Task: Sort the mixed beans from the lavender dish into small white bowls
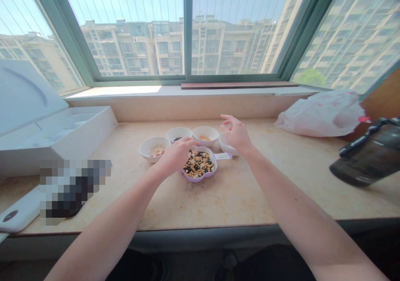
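Two hands, left to right:
Left hand: left hand (176,156) curled over the flower-shaped dish (195,180), back upward, fingertips hidden at its far edge; pinch cannot be told.
Right hand: right hand (236,134) raised just above the bowls, fingers loosely parted, thumb and forefinger apart, nothing seen in them.

Far left: open white box (83,131) with its lid (26,98) standing up behind it; white scale (15,212) at the bench (237,202) edge; blurred object (75,187) beside it, too masked to name.
Bowls: first white bowl (153,154) holds pale and red bits; second white bowl (179,134) holds a few dark beans; third white bowl (205,135) holds yellow grains; fourth white bowl (225,145) sits partly behind the right hand, contents unseen.
Dish: sits mid-bench, just in front of the bowls, heaped with mixed beans (198,165); paper tag (222,156) lies at its right edge.
Handling: beans likely hard, light, slippery, apt to roll; best pinched in fingertips or scooped. Dish likely light and stiff; best held by its rim.
Far right: plastic bag (321,114) on the bench; dark bottle (362,156) tilted at the frame edge.
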Demonstrator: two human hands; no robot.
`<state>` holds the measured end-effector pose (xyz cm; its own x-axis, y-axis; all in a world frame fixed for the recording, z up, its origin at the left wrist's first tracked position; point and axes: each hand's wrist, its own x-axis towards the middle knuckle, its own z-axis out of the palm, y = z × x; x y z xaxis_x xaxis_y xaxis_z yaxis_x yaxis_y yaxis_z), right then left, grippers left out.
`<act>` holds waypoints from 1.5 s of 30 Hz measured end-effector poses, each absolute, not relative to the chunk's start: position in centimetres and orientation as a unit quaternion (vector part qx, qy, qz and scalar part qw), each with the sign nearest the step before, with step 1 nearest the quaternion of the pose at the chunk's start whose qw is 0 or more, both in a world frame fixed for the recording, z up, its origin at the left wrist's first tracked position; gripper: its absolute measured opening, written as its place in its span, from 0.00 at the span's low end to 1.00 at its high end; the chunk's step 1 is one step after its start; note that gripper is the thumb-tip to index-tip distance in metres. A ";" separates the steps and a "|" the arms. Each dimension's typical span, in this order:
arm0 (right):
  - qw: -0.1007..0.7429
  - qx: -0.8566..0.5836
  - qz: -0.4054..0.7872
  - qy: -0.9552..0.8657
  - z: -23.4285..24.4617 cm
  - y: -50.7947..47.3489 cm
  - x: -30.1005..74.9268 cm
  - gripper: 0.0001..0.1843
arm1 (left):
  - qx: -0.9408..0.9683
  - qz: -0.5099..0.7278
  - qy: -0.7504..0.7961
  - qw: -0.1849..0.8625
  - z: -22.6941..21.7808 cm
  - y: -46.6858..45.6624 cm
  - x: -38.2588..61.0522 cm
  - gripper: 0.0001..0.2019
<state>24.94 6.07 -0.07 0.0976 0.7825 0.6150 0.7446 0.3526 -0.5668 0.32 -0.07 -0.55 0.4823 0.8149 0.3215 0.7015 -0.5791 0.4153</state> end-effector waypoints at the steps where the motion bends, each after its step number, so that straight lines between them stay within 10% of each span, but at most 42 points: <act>1: 0.469 -0.569 0.023 -0.675 -0.1 6.0 24.8 0.21 | 0.854 0.229 0.455 0.102 -0.6 0.1 0.1 0.28; 7: 0.421 -0.543 0.057 -0.724 -0.1 4.3 22.8 0.10 | 0.910 0.106 0.394 0.066 0.2 -0.2 -0.1 0.11; 19: 0.386 -0.453 0.105 -0.797 -0.5 2.6 20.7 0.07 | 0.917 0.031 0.393 0.057 1.2 -1.2 0.4 0.08; 39: 0.373 -0.454 0.117 -0.801 -0.4 2.4 20.5 0.07 | 0.893 0.192 0.381 0.146 0.3 0.3 -0.4 0.10; 45: 0.373 -0.460 0.122 -0.796 -0.5 2.4 20.6 0.08 | 0.720 0.423 0.389 0.390 1.3 0.3 -0.5 0.26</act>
